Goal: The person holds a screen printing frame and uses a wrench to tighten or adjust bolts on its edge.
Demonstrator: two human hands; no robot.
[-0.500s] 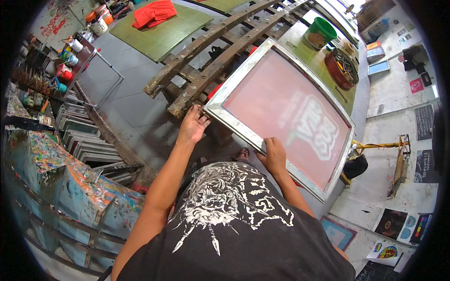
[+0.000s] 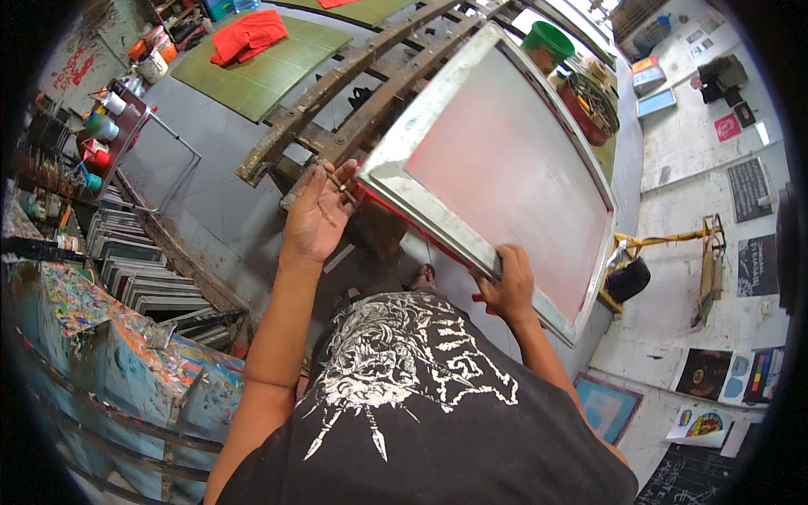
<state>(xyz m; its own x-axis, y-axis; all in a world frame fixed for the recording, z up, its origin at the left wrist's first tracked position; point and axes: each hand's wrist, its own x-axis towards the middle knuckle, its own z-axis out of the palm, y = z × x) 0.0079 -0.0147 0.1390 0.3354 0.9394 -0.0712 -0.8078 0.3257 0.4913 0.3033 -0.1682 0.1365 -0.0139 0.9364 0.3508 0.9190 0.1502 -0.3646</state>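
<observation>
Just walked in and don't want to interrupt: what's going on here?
The person's right hand grips the near edge of a tilted, pale-framed screen. The left hand is open by the screen's left corner; whether it touches is unclear. Past the screen are a green bucket and a round red container; to the left, a red cloth lies on a green board.

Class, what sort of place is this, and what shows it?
Probably a screen-printing workshop: the right hand grips a large framed screen, more frames stand in a row at left, and a red cloth lies on a green board.
</observation>
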